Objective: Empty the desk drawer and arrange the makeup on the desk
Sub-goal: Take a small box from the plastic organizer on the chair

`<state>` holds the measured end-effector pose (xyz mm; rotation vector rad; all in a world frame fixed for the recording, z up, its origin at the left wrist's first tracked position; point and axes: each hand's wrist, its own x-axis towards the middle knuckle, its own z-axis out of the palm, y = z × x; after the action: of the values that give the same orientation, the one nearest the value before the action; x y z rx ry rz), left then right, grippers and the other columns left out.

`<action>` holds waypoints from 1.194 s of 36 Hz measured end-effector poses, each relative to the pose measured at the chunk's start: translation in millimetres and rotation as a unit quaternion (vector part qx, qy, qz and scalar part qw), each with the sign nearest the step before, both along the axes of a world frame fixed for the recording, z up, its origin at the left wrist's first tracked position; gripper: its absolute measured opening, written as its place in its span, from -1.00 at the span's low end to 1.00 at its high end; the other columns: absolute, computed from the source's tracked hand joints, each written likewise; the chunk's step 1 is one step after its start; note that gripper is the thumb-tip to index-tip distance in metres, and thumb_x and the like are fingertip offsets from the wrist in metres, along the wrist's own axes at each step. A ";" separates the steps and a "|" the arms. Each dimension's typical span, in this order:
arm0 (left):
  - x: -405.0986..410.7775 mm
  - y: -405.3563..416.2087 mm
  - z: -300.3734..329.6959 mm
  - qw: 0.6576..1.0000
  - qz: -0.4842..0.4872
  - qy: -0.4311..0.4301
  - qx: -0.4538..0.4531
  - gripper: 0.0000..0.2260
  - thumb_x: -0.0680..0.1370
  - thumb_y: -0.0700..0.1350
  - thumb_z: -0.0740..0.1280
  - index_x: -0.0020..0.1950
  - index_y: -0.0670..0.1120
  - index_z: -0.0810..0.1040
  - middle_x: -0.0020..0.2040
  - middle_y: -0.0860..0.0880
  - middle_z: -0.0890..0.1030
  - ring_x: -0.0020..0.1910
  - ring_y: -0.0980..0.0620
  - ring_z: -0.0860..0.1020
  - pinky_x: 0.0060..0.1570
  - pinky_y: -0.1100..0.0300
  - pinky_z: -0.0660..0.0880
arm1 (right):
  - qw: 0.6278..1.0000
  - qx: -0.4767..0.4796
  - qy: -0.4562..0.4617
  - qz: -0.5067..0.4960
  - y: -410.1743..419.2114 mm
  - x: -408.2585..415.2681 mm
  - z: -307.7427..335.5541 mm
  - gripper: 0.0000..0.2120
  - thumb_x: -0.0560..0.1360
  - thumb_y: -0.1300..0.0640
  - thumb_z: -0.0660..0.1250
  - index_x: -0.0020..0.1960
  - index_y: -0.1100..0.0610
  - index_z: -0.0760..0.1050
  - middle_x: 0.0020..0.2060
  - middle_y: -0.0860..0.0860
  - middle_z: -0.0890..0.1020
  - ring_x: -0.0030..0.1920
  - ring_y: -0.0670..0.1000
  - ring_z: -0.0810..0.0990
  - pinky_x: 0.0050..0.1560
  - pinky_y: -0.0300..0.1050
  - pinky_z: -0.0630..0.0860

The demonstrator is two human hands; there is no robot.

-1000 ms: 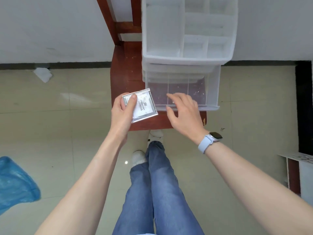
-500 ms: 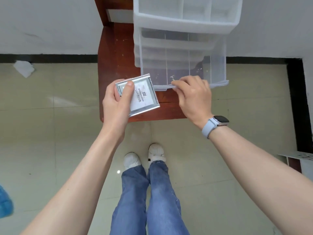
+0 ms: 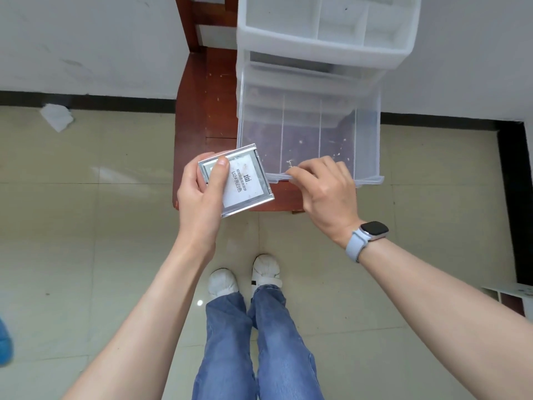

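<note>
On a small red-brown desk, the right hand grips the clear drawer front, apparently to slide it; the left hand clasps a square compact, freeing the drawer.

Both arms reach forward; the left hand grips a flat case, the right hand curls its fingers over a drawer lip.

- Silver compact with a white label printed in black
- Clear plastic drawer
- Reddish-brown wooden desk
- Pale blue watch strap
- Blue jeans
- White shoes
</note>
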<state>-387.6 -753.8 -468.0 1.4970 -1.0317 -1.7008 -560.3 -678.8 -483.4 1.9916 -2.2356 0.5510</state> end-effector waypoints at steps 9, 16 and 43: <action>-1.0 -5.6 8.0 1.000 0.006 0.013 0.019 -0.70 0.41 0.12 0.31 0.09 0.05 0.50 -0.03 0.04 0.61 -0.12 0.17 0.60 -0.17 0.23 0.53 | 0.999 -0.021 0.040 -0.005 -5.7 2.4 10.1 -0.80 0.29 0.43 0.44 -0.24 0.14 0.60 -0.35 0.02 0.58 -0.37 0.09 0.48 -0.34 -0.12 0.31; -4.7 -8.0 17.3 1.000 0.002 0.023 0.020 -0.67 0.43 0.10 0.31 0.14 0.00 0.49 -0.04 0.02 0.61 -0.12 0.16 0.60 -0.18 0.23 0.54 | 0.999 -0.023 0.030 -0.021 -6.8 -1.9 19.9 -0.73 0.23 0.48 0.42 -0.23 0.14 0.60 -0.36 0.02 0.57 -0.36 0.10 0.49 -0.34 -0.12 0.31; -6.0 -30.5 19.8 0.998 0.036 0.013 0.048 -0.75 0.43 0.11 0.31 0.08 0.10 0.48 -0.03 0.03 0.62 -0.11 0.12 0.61 -0.25 0.22 0.51 | 0.994 0.029 0.062 0.087 -57.9 -59.2 24.0 -0.93 0.47 0.23 0.37 -0.12 0.18 0.64 -0.29 0.08 0.63 -0.33 0.14 0.57 -0.36 -0.07 0.42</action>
<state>-393.6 -784.2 -448.2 1.5494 -0.8837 -1.7367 -619.5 -736.7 -459.4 2.1991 -2.0410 0.3709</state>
